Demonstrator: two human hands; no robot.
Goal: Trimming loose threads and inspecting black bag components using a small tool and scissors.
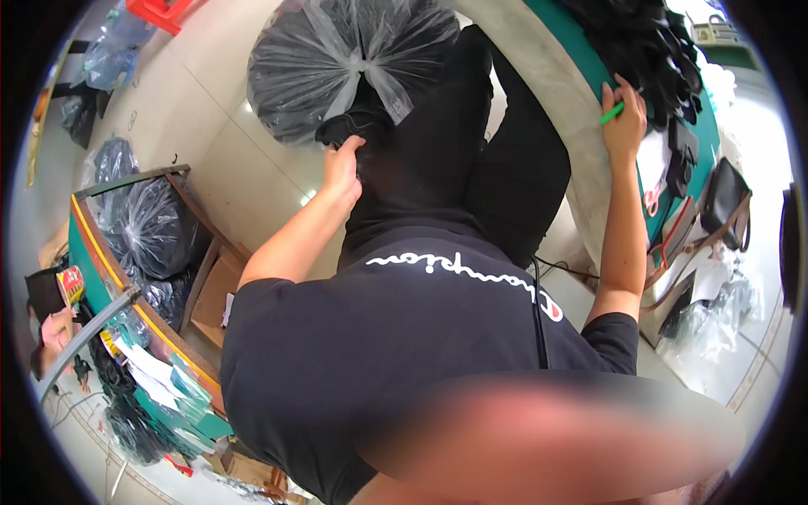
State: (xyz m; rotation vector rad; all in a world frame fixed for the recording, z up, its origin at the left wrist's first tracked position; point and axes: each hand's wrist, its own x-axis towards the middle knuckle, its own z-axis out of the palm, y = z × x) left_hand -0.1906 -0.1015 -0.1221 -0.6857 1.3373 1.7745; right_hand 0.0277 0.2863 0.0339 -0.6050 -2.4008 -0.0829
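Observation:
My left hand (342, 171) is closed on a folded piece of black fabric (349, 126), held over my lap in front of a big knotted plastic bag (295, 63) of dark goods. The fabric's exact shape is lost against my black trousers. On the right, my right hand (624, 126) rests at the green tabletop, fingers closed around a slim green pen-like tool (613, 114). Just beyond it lies a heap of black fabric pieces (644, 50). A pair of pink-handled scissors (652, 199) is on the table, nearer to me than that hand.
The green table's pale curved edge (572, 109) runs along my right side. At left stands a wooden-edged bench (151, 316) with more filled plastic bags (156, 223) beside it. A black handbag (725, 195) is at far right, and a red plastic stool (164, 12) at far left.

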